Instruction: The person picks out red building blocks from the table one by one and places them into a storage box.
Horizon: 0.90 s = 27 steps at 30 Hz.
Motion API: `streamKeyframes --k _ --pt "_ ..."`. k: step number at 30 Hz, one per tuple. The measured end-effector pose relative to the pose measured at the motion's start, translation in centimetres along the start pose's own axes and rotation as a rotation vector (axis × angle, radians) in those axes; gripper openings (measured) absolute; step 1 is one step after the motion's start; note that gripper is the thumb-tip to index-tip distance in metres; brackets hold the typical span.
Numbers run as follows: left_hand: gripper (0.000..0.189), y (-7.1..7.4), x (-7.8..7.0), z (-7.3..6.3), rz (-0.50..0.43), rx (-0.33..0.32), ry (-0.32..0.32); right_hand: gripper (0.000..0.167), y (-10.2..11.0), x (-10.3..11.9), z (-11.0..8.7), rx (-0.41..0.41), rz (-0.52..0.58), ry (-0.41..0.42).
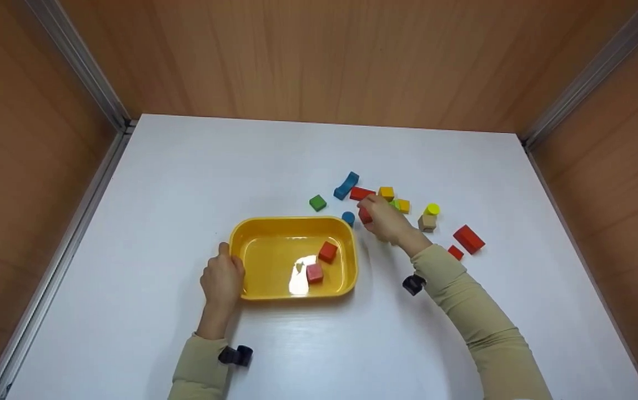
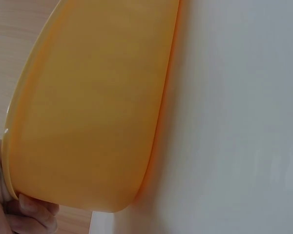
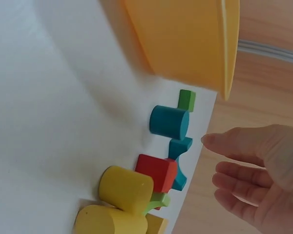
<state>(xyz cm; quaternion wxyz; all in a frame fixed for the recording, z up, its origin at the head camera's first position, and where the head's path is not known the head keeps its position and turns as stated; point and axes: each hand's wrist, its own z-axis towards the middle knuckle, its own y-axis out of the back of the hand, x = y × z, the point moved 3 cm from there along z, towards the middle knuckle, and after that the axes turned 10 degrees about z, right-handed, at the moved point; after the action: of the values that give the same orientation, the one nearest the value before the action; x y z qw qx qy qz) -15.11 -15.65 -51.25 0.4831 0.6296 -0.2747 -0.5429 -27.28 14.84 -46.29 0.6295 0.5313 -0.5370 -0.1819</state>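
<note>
Nearest to us, our left hand grips the left rim of a yellow tray, thumb over the edge and fingers curled under the lip, as the left wrist view confirms. Inside the tray, to the right of that hand, lie two red blocks, touching at a corner or very nearly.

Our right hand reaches out just past the tray's far right corner, into a scatter of blocks on the white table. In the head view a red block shows at its fingertips. The right wrist view shows the fingers spread and relaxed with nothing between them, so we judge this hand apart and not yet holding anything.

Around the right hand: a blue cylinder just to its left, a green cube further left, a blue curved piece and a second red piece beyond it. Two yellow cubes sit just past the hand, a yellow cylinder on a plain wooden block to its right, and two more red blocks further right, beside the sleeve.

As we judge it, sorting red blocks into the tray is partly done: two are in, about four reds remain on the table.
</note>
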Motion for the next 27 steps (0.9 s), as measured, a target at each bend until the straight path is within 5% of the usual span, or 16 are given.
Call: streamKeyframes --k 13,27 --pt "0.021 -0.2 -0.3 0.0 0.005 0.008 0.000 0.052 -1.0 -1.9 1.8 0.057 0.002 -0.075" --pt "0.025 -0.4 -0.3 0.1 0.009 0.009 -0.003 0.050 -1.5 -3.3 2.6 0.080 0.002 -0.066"
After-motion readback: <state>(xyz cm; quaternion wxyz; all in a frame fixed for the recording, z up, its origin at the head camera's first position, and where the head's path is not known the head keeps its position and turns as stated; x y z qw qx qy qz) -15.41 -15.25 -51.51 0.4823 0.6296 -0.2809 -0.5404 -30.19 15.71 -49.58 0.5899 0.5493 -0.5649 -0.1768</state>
